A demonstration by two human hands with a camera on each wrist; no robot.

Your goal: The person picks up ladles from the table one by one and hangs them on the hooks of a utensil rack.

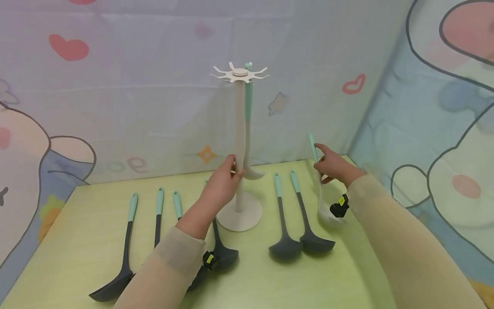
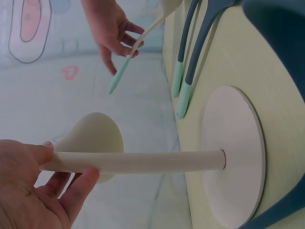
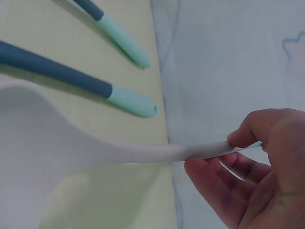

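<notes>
My left hand (image 1: 221, 182) fingers curl round the upright cream rack pole (image 1: 240, 128), right hand (image 1: 332, 166) pinches the white mint-tipped ladle (image 1: 321, 189), handle pointing up.

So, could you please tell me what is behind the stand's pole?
A white spoon with a mint handle hangs behind the pole. The left hand covers part of its bowl.

The right hand (image 3: 259, 167) pinches the white ladle (image 3: 95, 148) by its thin handle. Behind it, two dark spoons (image 3: 57, 67) with green ends lie on the bench (image 3: 43, 28).
</notes>
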